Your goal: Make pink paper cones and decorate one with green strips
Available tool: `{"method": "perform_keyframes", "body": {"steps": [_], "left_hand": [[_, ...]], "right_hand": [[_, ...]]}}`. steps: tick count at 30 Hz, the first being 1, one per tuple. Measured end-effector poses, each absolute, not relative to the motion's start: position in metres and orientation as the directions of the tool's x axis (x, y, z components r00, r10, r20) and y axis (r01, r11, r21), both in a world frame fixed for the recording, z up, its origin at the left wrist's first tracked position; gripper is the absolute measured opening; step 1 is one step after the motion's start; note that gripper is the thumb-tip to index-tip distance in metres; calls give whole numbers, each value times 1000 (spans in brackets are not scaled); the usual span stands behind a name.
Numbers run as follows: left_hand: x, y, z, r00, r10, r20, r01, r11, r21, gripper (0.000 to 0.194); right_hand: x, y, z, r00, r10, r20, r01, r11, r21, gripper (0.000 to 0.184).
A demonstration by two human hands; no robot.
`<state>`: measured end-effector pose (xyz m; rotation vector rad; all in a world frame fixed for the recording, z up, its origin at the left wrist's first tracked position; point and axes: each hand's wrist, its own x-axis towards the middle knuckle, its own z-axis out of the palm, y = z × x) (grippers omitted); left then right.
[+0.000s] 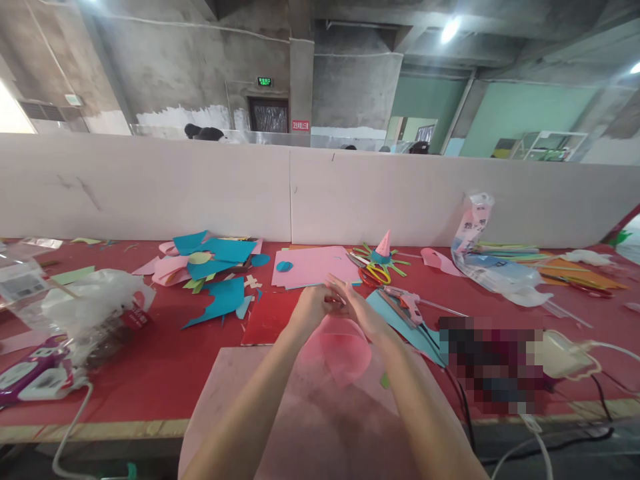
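A sheet of pink paper (336, 355), bent into a curved, cone-like shape, sits over a pale pink board (270, 413) at the table's near edge. My left hand (314, 310) has its fingers bent in at the paper's far end. Against it from the other side comes my right hand (361, 312), fingers leaning over toward the left one. Both hands close on the paper there, and the exact grip is partly hidden. Just beyond lie a red sheet (265, 317) and pink sheets (310, 263) with small blue discs (285, 267).
Right of my hands lie yellow-handled scissors (380, 273), a pink glue gun (411, 305) on light blue paper (383, 308), and a paper cone figure (384, 250). Blue paper scraps (225, 298) and a plastic bag (95, 297) are left. A white partition (210, 190) bounds the table.
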<state>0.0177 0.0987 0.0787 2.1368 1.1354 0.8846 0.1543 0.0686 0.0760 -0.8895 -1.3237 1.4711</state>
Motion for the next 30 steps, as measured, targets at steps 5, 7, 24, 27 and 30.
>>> {"method": "perform_keyframes", "body": {"steps": [5,7,24,27,30], "left_hand": [[5,104,74,218,938,269,376,-335,864,17],[-5,110,72,177,956,235,360,-285,888,16],[-122,137,33,-325,915,237,894,216,392,27],[-113,132,36,-359,873,330,909,247,337,19],[-104,131,41,-325,874,361,902,171,398,26]], "right_hand": [[160,65,83,-300,952,54,-187,-4,-982,54],[167,65,85,-314,948,43,-217,-28,-976,51],[227,113,24,261,942,210,460,70,-885,15],[229,123,19,258,906,335,580,132,-804,14],[231,131,21,234,909,344,656,114,-746,13]]}}
